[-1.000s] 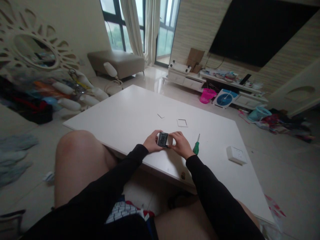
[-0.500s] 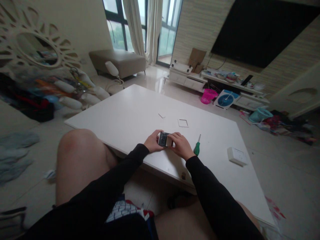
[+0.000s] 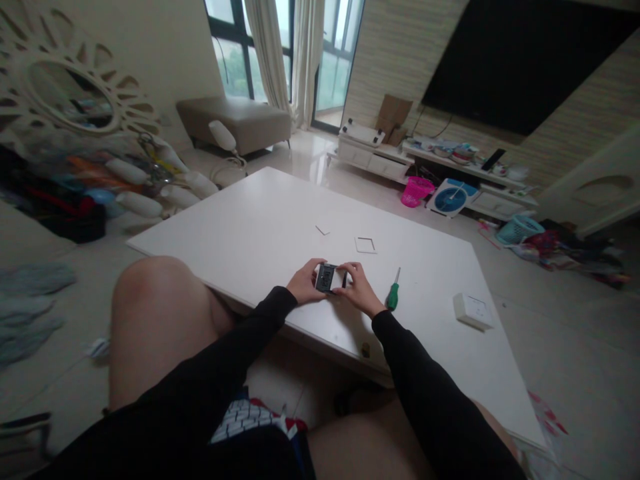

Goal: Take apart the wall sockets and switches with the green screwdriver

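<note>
Between my hands, just above the near part of the white table [image 3: 260, 227], is a small wall switch [image 3: 327, 278] with a black inner face and a white rocker plate [image 3: 339, 279] on its right half. My left hand [image 3: 303, 283] grips its left side, thumb and fingers around the edge. The thumb and fingers of my right hand [image 3: 359, 290] close on the white plate from the right. Whether the plate is seated or loose I cannot tell. A green-handled screwdriver [image 3: 393, 296] lies beside my right wrist.
Beyond my hands lie a thin square frame [image 3: 366, 252] and a thin angled strip [image 3: 323, 231]. A white socket box [image 3: 473, 311] sits at the right. Something small and brownish [image 3: 366, 350] is at the table's near edge, by my right forearm.
My right fingers have shifted on the white plate and are spread further along its top and bottom edges, so more of it shows. My left hand keeps its hold.
</note>
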`<action>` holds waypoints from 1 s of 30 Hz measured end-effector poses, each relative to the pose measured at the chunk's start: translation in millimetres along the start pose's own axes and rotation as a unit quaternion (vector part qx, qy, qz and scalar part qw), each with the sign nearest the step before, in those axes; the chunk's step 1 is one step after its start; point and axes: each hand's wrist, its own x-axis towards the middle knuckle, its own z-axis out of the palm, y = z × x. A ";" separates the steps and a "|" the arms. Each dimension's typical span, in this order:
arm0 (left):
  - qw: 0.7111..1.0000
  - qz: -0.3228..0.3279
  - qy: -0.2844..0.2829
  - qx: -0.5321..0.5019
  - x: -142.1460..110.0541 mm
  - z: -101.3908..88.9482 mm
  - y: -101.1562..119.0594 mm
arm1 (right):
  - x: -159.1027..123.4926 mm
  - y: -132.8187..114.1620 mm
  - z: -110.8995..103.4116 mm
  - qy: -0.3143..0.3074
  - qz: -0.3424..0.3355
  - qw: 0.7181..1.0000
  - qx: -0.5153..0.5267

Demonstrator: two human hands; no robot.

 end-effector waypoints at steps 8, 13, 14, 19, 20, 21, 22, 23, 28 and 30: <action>1.000 0.016 -0.003 0.015 -2.1 0.9 0.9 | 2.4 5.4 2.9 -0.027 0.092 0.989 0.115; 0.999 0.023 -0.004 0.022 -3.1 1.0 1.0 | 3.8 5.7 -4.3 -0.051 0.108 0.986 0.116; 0.999 0.024 -0.004 0.023 -3.1 0.8 1.2 | 4.1 5.1 -4.8 -0.053 0.107 0.986 0.116; 0.999 0.029 -0.001 0.026 -3.1 -0.1 2.6 | 4.1 1.9 -4.9 -0.055 0.109 0.986 0.113; 0.999 0.029 0.000 0.026 -3.2 -0.2 2.9 | 4.0 1.4 -4.8 -0.054 0.109 0.986 0.112; 0.999 0.029 0.000 0.026 -3.3 -0.3 3.2 | 3.9 1.0 -4.7 -0.052 0.110 0.986 0.111; 0.999 0.029 0.000 0.025 -3.3 -0.4 3.4 | 3.8 0.5 -4.7 -0.049 0.111 0.987 0.109; 0.999 0.029 0.000 0.025 -3.4 -0.4 3.6 | 3.7 0.1 -4.8 -0.047 0.111 0.987 0.108; 0.999 0.029 -0.005 0.021 -3.0 -0.3 3.2 | 3.0 -2.6 -5.2 -0.039 0.109 0.988 0.103; 0.999 0.028 -0.006 0.021 -2.6 -0.2 2.8 | 2.5 -3.7 -5.4 -0.037 0.107 0.988 0.103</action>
